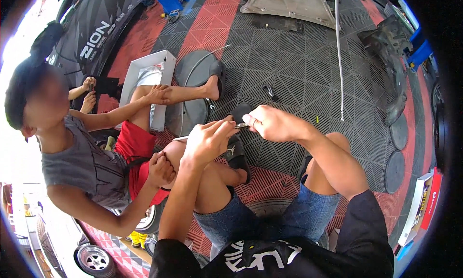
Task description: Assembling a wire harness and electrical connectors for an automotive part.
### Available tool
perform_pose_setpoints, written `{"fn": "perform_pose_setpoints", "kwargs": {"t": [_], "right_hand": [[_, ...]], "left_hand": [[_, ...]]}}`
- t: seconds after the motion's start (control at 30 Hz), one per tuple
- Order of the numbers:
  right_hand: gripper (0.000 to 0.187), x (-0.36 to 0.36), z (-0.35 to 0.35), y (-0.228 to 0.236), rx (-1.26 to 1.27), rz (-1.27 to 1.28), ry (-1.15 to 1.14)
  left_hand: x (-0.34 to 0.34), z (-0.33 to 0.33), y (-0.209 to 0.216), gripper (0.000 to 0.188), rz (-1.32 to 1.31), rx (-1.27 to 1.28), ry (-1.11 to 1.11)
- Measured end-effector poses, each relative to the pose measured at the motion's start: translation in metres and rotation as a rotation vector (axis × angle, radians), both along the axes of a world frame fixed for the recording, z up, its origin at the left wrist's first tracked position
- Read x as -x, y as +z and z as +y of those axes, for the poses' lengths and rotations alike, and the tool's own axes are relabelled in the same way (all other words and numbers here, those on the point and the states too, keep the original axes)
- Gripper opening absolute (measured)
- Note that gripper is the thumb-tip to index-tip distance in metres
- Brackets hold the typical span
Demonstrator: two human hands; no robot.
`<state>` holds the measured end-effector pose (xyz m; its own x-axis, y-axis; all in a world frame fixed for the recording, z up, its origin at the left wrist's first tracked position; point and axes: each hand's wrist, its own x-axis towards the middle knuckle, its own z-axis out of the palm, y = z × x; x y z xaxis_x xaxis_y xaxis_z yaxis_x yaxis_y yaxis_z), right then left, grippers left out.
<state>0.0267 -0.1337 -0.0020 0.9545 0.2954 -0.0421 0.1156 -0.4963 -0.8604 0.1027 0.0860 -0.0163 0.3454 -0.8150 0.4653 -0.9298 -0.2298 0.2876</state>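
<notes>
My left hand [208, 141] and my right hand [271, 124] meet in front of me above my knees. Fingers of both are pinched around a small silvery metal piece [241, 125], whose exact kind is too small to make out. A whitish strip [181, 139] shows beside my left wrist; whether it joins the metal piece is hidden. Below the hands are a dark slide sandal [236, 155] and the black and grey tile floor. A black looped object [268, 92] lies on the floor just beyond my hands.
Close on my left sits a person in red shorts [137, 138]; another person's hands [88, 94] show behind. A white box [166, 61], a round dark disc [190, 68] and a thin grey cable [186, 82] lie ahead left. A white pole [339, 61] stands ahead right.
</notes>
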Motion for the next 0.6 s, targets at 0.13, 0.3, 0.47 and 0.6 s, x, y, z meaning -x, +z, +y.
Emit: {"fn": "perform_pose_setpoints", "kwargs": {"t": [0.13,0.3,0.47,0.6], "right_hand": [[0.028,-0.002,0.004,-0.018,-0.014,-0.165,0.022],[0.035,-0.009,-0.002,0.003,-0.407,0.553,-0.096],[0.043,-0.008,-0.005,0.005,-0.457,0.599,-0.112],[0.051,-0.011,-0.012,-0.001,-0.548,0.602,-0.048]], "left_hand": [[-0.001,0.003,0.000,0.015,-0.003,-0.010,-0.008],[0.003,-0.002,0.004,0.016,0.133,-0.002,0.075],[0.000,-0.004,0.003,0.018,0.132,0.059,0.028],[-0.001,-0.003,0.006,0.017,0.169,0.050,0.036]]}}
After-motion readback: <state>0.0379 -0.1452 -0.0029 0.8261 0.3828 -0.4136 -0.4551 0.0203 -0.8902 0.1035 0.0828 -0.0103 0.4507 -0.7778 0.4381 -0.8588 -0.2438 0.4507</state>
